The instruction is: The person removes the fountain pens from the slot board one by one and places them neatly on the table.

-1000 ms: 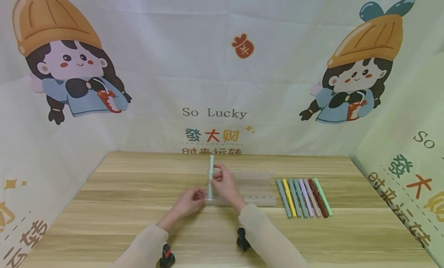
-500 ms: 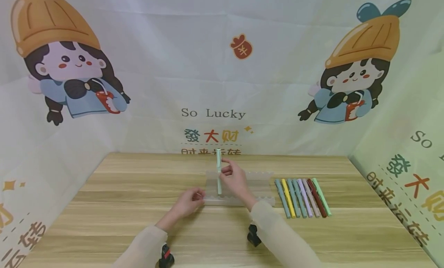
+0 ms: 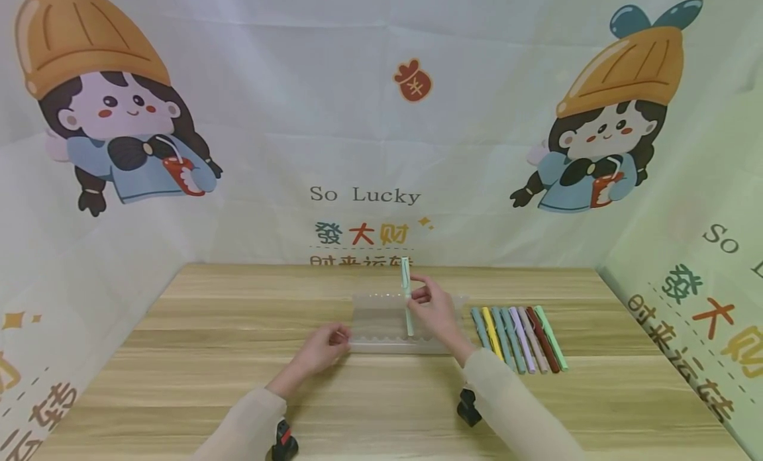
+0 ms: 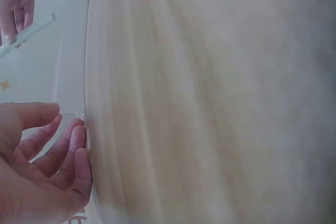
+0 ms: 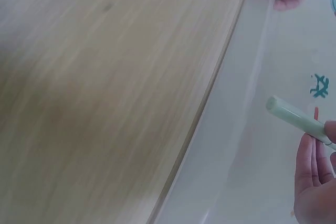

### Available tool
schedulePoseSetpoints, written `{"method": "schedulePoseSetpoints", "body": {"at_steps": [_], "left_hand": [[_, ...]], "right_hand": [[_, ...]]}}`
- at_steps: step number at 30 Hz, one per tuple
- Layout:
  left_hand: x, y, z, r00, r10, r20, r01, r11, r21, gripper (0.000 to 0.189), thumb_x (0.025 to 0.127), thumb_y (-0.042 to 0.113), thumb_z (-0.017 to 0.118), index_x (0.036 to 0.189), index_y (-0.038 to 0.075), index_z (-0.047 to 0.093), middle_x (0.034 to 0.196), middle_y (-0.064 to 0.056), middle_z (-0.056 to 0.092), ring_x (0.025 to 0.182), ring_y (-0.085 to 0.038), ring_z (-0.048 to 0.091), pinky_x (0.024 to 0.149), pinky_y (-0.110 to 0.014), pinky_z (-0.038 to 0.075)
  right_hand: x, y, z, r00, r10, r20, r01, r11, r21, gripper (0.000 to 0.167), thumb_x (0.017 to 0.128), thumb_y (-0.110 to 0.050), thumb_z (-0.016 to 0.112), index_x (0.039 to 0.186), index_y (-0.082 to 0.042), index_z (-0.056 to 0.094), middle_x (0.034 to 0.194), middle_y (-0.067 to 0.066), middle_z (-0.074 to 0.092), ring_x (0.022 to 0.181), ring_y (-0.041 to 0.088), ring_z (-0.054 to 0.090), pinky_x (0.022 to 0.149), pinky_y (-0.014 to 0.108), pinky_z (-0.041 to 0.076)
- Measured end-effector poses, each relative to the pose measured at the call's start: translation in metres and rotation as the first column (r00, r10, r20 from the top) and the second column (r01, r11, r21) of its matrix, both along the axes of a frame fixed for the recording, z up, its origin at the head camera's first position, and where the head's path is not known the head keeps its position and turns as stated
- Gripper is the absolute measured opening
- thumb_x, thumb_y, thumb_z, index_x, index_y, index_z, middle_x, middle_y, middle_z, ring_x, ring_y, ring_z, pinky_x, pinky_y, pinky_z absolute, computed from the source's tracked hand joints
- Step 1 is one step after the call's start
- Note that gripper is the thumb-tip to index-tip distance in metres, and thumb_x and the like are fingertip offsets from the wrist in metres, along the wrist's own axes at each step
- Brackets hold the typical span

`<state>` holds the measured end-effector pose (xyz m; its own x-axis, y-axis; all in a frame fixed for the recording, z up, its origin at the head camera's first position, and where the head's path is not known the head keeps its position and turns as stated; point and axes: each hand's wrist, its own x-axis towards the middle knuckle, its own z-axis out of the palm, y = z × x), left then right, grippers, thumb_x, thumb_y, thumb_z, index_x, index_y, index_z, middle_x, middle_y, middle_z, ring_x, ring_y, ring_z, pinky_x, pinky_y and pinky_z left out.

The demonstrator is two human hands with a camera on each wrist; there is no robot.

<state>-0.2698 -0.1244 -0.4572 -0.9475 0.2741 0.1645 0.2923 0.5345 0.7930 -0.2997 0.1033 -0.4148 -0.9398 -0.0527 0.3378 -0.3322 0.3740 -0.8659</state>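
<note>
My right hand (image 3: 435, 310) pinches a pale mint-green pen (image 3: 406, 275) between thumb and fingers. The pen stands nearly upright, overlapping the middle of a clear plastic rack (image 3: 375, 315) with scalloped front and back edges. In the right wrist view one end of the mint-green pen (image 5: 291, 114) points out over the rack (image 5: 220, 129). At the rack's left end is my left hand (image 3: 324, 347), its curved fingertips and thumb holding the corner. The left wrist view shows these fingers (image 4: 79, 135) right at the rack's edge.
To the right of the rack lies a row of several capped pens (image 3: 521, 338) in grey-blue, yellow, lilac, mauve, dark red and green. The wood-grain table (image 3: 238, 315) ends at a printed cloth backdrop (image 3: 268, 150).
My right hand has lifted the mint-green pen from the rack's left end and carried it right, to past the rack's middle. My left hand stays at the left end.
</note>
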Motion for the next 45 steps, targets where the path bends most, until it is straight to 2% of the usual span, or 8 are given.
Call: {"method": "schedulePoseSetpoints", "body": {"at_steps": [19,23,24,27,30,31,35,45], "left_hand": [[0.002,-0.001,0.003,1.000,-0.016,-0.005,0.017,1.000,0.012,0.015,0.077,-0.002,0.060,0.091,-0.004,0.057,0.082,-0.008,0.059,0.080,-0.025,0.057,0.071,-0.035,0.047],[-0.005,-0.007,-0.006,0.997,-0.064,-0.038,0.066,0.997,0.045,0.015,0.079,0.005,0.061,0.091,-0.002,0.057,0.082,-0.008,0.059,0.079,-0.023,0.057,0.071,-0.036,0.048],[-0.011,-0.010,-0.016,0.993,-0.096,-0.075,0.101,0.993,0.057,0.014,0.080,0.008,0.061,0.092,0.001,0.057,0.081,-0.006,0.059,0.078,-0.020,0.057,0.069,-0.033,0.048],[-0.016,-0.012,-0.023,0.988,-0.118,-0.100,0.125,0.990,0.060,0.016,0.081,0.012,0.062,0.092,0.002,0.057,0.081,-0.004,0.059,0.077,-0.018,0.057,0.068,-0.032,0.048],[-0.013,-0.009,-0.017,0.992,-0.098,-0.074,0.103,0.993,0.062,0.015,0.080,0.008,0.061,0.092,0.000,0.057,0.081,-0.006,0.059,0.078,-0.021,0.057,0.069,-0.033,0.048],[-0.006,-0.006,-0.007,0.997,-0.068,-0.039,0.070,0.996,0.053,0.015,0.078,0.004,0.062,0.091,-0.002,0.057,0.081,-0.008,0.060,0.079,-0.024,0.057,0.071,-0.036,0.048],[0.000,-0.002,0.000,0.999,-0.033,-0.022,0.034,0.999,0.009,0.014,0.078,-0.002,0.060,0.091,-0.005,0.056,0.082,-0.010,0.059,0.079,-0.026,0.057,0.070,-0.035,0.048],[0.000,0.001,0.001,1.000,0.001,0.009,-0.001,1.000,0.001,0.015,0.077,-0.004,0.059,0.092,-0.005,0.057,0.082,-0.008,0.059,0.081,-0.026,0.056,0.072,-0.036,0.047]], "right_hand": [[0.009,0.063,0.001,0.996,-0.080,0.044,0.075,0.991,0.109,0.044,0.078,-0.002,0.061,0.120,-0.006,0.049,0.085,0.009,0.058,0.079,0.023,0.055,0.066,0.032,0.048],[0.011,0.077,0.001,0.994,-0.094,0.062,0.086,0.989,0.120,0.044,0.078,-0.002,0.061,0.120,-0.007,0.048,0.087,0.011,0.057,0.081,0.024,0.054,0.065,0.031,0.047],[0.012,0.080,0.001,0.993,-0.100,0.062,0.092,0.988,0.125,0.044,0.079,-0.002,0.061,0.120,-0.007,0.049,0.087,0.011,0.057,0.081,0.024,0.054,0.064,0.031,0.047],[0.015,0.090,0.003,0.992,-0.110,0.068,0.100,0.985,0.141,0.044,0.079,-0.004,0.060,0.121,-0.006,0.047,0.089,0.012,0.057,0.083,0.025,0.053,0.063,0.031,0.047],[0.017,0.100,0.004,0.989,-0.127,0.079,0.113,0.980,0.161,0.043,0.081,-0.007,0.060,0.122,-0.006,0.047,0.091,0.012,0.056,0.084,0.025,0.053,0.063,0.031,0.046],[0.018,0.104,0.004,0.988,-0.133,0.082,0.118,0.979,0.167,0.043,0.081,-0.008,0.060,0.122,-0.007,0.047,0.091,0.011,0.056,0.084,0.024,0.053,0.063,0.030,0.046],[0.020,0.116,0.003,0.985,-0.159,0.072,0.144,0.972,0.184,0.042,0.081,-0.008,0.059,0.122,-0.007,0.047,0.091,0.011,0.056,0.082,0.024,0.053,0.063,0.031,0.045],[0.027,0.147,-0.003,0.979,-0.197,0.061,0.185,0.970,0.158,0.040,0.081,-0.002,0.058,0.119,0.001,0.045,0.088,0.014,0.055,0.077,0.020,0.051,0.064,0.026,0.044]]}}
